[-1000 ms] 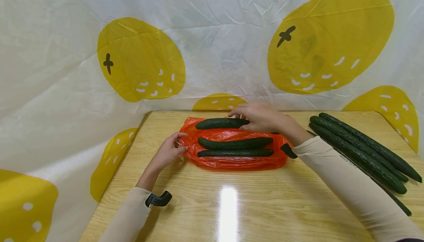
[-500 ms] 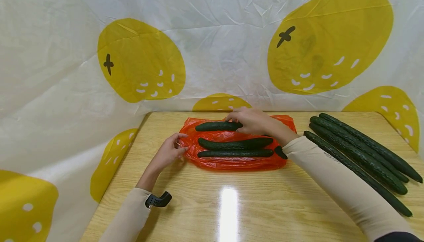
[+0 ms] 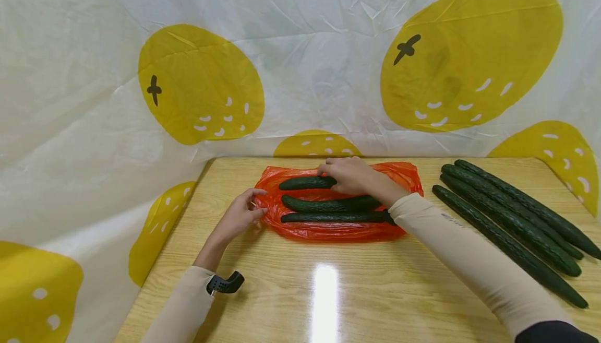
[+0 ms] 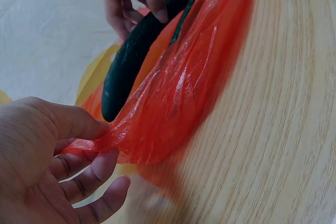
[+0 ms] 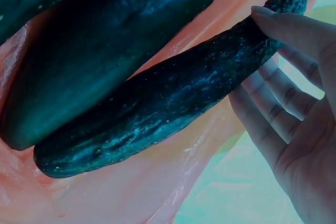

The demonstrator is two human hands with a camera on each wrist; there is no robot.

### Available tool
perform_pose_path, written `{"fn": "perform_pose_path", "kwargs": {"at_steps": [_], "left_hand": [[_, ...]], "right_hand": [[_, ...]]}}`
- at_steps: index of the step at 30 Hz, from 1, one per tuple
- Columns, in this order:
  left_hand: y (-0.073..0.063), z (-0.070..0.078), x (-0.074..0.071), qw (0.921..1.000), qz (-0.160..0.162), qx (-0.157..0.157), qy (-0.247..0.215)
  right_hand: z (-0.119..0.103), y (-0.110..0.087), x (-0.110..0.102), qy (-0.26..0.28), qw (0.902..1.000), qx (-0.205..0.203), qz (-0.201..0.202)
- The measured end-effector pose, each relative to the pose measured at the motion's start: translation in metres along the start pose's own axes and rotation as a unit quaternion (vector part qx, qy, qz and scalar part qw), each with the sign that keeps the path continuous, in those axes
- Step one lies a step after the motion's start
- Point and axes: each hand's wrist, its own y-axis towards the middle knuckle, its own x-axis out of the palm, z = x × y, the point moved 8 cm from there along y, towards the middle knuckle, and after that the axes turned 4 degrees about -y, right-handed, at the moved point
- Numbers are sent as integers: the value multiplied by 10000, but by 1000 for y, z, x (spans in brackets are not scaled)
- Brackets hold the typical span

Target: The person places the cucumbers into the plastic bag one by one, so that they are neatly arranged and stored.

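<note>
Red plastic, thin and crinkled, forms a bag (image 3: pixel 324 236) lying on the wood-grained bench (image 3: pixel 263 291). Over its far part is the far cucumber (image 3: pixel 305 182), its long axis running left to right, roughly along the bench's back edge. The right hand (image 3: pixel 353 176) is the nearer one, gripping that cucumber toward its right end, thumb on one side and fingers on the other; the free end points left. Whether its weight rests on the plastic is hard to tell. Down and left of that tip, the left hand (image 3: pixel 239 212) pinches the bag's edge between thumb and fingers. Toward the person, the curved middle cucumber (image 3: pixel 328 204) and straighter near cucumber (image 3: pixel 333 217) lie almost parallel. Four long, bumpy, dark green cucumbers (image 3: pixel 507 223) slant across the bench at right.
</note>
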Motion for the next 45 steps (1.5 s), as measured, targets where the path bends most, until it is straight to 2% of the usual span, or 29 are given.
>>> {"fn": "perform_pose_path", "kwargs": {"at_steps": [11,18,27,32,45], "left_hand": [[0,1,2,10000,-13,32,33],[-1,0,3,10000,-26,8,-9],[0,-1,3,10000,1,-33,4],[1,-3,3,10000,-47,0,-35],[0,-1,0,10000,-35,-69,-28]], "right_hand": [[-7,5,12,-325,9994,92,-47],[-5,4,26,-333,9984,179,-414],[-9,-3,17,-13,9997,9,-248],[-12,-6,15,153,9994,-15,-295],[-12,-19,14,155,9995,47,-261]]}}
